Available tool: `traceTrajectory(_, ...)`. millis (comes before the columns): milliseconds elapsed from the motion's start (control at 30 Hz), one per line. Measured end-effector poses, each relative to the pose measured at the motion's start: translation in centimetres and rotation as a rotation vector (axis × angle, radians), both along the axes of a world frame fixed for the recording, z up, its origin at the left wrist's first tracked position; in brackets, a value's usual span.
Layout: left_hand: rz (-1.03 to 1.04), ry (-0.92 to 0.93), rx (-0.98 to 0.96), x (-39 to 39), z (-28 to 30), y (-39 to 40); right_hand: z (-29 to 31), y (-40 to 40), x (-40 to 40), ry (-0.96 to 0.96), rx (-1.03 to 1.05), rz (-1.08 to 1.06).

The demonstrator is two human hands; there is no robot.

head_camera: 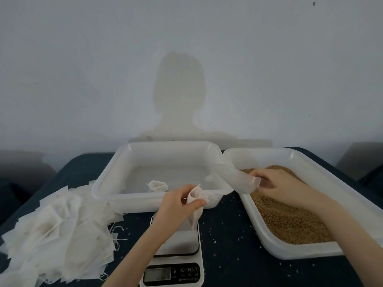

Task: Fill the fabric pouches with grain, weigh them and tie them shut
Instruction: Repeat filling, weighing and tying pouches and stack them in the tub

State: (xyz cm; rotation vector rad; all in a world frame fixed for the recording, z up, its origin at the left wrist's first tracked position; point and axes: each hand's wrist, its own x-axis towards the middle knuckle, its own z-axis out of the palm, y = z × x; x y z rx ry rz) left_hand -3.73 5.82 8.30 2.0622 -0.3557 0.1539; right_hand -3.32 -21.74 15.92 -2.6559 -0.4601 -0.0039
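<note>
Scale (173,253) display's too dim to read, and my left arm covers part of its platform. My left grip (179,204) pinches an open pouch (195,206) over it. My right grip (276,183), over the grain (290,220), is clamped on a translucent scoop (238,179). Spare pouches (56,235) piled off left.

Left hand (182,200) raised mid-frame, fingers pinched in a grip, right hand (275,183) curled, forearms bare

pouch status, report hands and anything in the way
Left hand holds open pouch above scale. Right hand grips scoop over grain tray. No grain in pouch yet. Path clear.
</note>
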Motion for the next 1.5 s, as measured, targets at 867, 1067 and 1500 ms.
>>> traceTrajectory(867, 0.014, -0.011, 0.256, -1.5, -5.1, 6.6, -7.1, -5.1, 3.0, 0.385, -0.486, -0.472)
traceTrajectory(1067, -0.013, 0.088, 0.141, -2.7, -4.9, 9.3, -7.2, -4.9, 2.6, 0.398, -0.572, -0.447)
traceTrajectory(1500, 0.198, 0.057, -0.134, -3.9, -5.6, 12.6, -3.5, 3.3, -1.6, -0.253, -0.196, -0.467)
